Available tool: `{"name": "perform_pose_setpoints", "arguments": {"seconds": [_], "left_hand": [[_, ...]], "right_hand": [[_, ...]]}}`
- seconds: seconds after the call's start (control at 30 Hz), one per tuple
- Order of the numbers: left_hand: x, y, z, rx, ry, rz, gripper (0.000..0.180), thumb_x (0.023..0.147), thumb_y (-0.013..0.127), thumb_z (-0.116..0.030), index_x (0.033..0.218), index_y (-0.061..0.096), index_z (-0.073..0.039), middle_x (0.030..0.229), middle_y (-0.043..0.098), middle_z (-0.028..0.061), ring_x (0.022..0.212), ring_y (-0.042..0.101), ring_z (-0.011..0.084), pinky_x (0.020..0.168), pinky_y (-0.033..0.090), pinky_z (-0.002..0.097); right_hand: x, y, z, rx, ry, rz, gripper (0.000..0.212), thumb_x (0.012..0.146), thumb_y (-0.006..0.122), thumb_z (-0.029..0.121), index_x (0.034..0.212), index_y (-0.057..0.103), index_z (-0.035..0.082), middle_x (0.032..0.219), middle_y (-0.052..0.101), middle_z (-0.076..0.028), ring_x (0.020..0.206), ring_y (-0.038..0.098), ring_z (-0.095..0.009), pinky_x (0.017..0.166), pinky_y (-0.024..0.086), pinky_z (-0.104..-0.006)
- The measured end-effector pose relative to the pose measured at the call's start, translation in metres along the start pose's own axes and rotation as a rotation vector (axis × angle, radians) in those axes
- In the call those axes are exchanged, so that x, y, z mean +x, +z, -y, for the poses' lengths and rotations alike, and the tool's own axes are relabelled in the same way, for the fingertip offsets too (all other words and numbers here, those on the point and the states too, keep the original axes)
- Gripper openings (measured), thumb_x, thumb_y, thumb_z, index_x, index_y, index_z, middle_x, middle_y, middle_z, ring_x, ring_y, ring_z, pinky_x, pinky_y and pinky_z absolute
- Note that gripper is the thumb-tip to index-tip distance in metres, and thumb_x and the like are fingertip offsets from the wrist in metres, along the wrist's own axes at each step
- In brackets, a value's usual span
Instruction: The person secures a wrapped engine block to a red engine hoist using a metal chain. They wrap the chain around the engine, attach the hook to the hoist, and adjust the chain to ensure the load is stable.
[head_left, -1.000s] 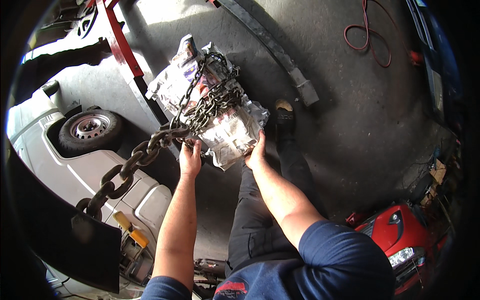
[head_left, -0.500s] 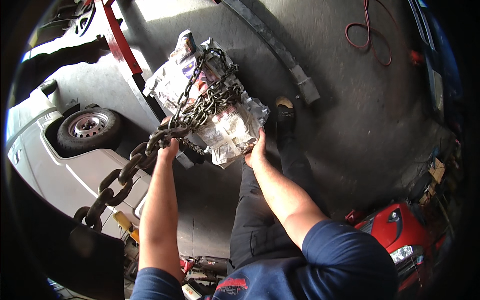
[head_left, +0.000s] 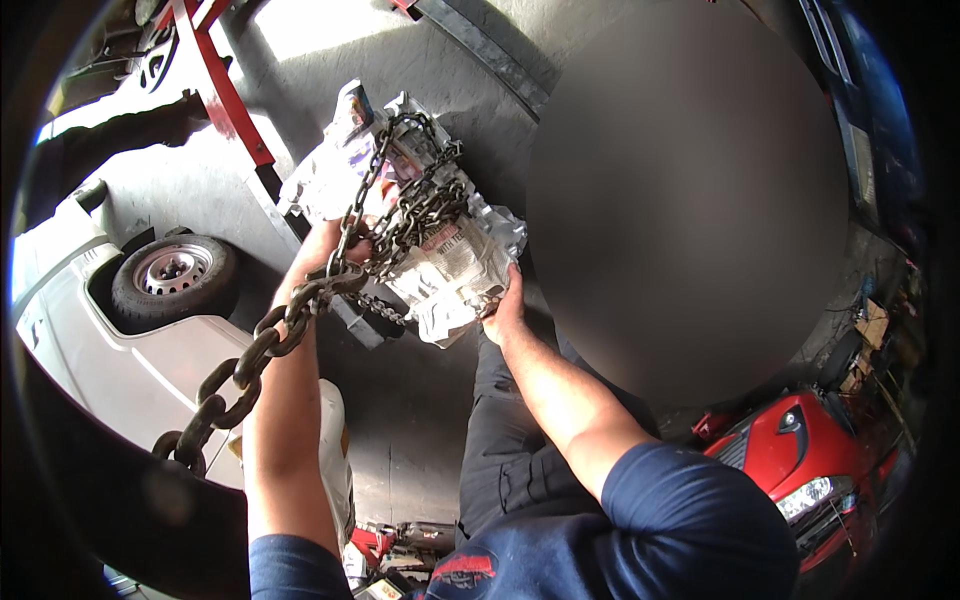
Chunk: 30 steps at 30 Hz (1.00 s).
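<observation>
A bundle wrapped in newspaper (head_left: 455, 270) hangs in front of me, with a dark metal chain (head_left: 425, 208) looped and heaped over it. Thicker links of a heavy chain (head_left: 258, 355) run from it toward the lower left. My right hand (head_left: 508, 308) is closed on the bundle's near right corner, thumb on top. At the left edge, my left hand (head_left: 335, 248) is closed against the paper, partly hidden behind the chain. Its fingers curl beside the links, and their exact grip is hard to see. What lies inside the wrapping is hidden.
A white vehicle with an exposed wheel (head_left: 172, 270) is at the left. Behind the bundle stand a red post (head_left: 222, 95) and a grey metal beam (head_left: 485, 50) along the floor. A red car front (head_left: 790, 450) sits at the lower right. A grey blur covers the right side.
My left hand has moved up from the thick links to the bundle's left edge. The bundle has shifted slightly left and down; my right hand keeps its corner. A pale object shows beside my left forearm.
</observation>
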<state>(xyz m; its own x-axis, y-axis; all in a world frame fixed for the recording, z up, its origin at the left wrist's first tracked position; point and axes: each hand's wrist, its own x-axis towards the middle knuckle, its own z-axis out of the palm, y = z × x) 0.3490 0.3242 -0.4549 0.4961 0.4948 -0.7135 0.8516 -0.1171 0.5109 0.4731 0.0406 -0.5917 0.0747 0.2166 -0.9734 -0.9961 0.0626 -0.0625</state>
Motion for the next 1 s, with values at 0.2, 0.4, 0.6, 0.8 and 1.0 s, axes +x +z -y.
{"name": "perform_pose_setpoints", "arguments": {"seconds": [0.2,0.4,0.6,0.8,1.0], "left_hand": [[-0.055,-0.06,0.003,-0.212,-0.058,-0.022,0.028,0.085,0.065,-0.019,0.098,0.067,0.006,0.081,0.068,0.0042,0.075,0.06,0.0094,0.07,0.05,0.027],[-0.125,-0.05,0.07,-0.713,0.012,-0.008,0.027,0.091,0.067,-0.024,0.1,0.065,0.001,0.098,0.068,0.0065,0.081,0.064,0.0121,0.069,0.054,0.0259],[-0.087,0.074,0.178,1.102,-0.034,-0.096,0.026,0.091,0.059,-0.016,0.115,0.069,-0.011,0.113,0.068,0.0156,0.098,0.066,0.0305,0.088,0.051,0.0416],[-0.046,0.14,0.167,-0.136,-0.316,-0.456,0.033,0.09,0.049,0.001,0.12,0.062,0.001,0.107,0.069,0.013,0.094,0.066,0.0204,0.082,0.051,0.0321],[-0.109,0.161,0.11,-0.362,-0.347,-0.542,0.032,0.091,0.054,-0.006,0.123,0.058,-0.002,0.101,0.066,0.0106,0.093,0.065,0.0166,0.085,0.05,0.0309]], "right_hand": [[-0.008,0.001,0.007,-0.055,0.06,-0.033,0.074,0.088,0.056,0.062,0.138,0.048,0.008,0.132,0.058,-0.009,0.115,0.06,-0.024,0.094,0.051,-0.0412],[0.007,-0.009,0.008,-0.109,0.094,-0.063,0.079,0.08,0.06,0.071,0.124,0.057,0.006,0.093,0.065,-0.006,0.076,0.061,-0.015,0.069,0.047,-0.0303],[0.014,-0.014,0.003,-0.107,0.108,-0.069,0.083,0.08,0.059,0.072,0.127,0.054,0.003,0.104,0.065,-0.008,0.093,0.064,-0.018,0.088,0.047,-0.0361],[0.009,-0.009,0.007,-0.107,0.139,-0.059,0.079,0.084,0.058,0.069,0.13,0.051,0.005,0.101,0.067,-0.006,0.077,0.066,-0.016,0.067,0.053,-0.0313],[-0.002,-0.004,0.014,-0.128,0.156,0.004,0.075,0.087,0.054,0.069,0.125,0.049,0.004,0.079,0.065,-0.006,0.062,0.065,-0.017,0.052,0.052,-0.0297]]}}
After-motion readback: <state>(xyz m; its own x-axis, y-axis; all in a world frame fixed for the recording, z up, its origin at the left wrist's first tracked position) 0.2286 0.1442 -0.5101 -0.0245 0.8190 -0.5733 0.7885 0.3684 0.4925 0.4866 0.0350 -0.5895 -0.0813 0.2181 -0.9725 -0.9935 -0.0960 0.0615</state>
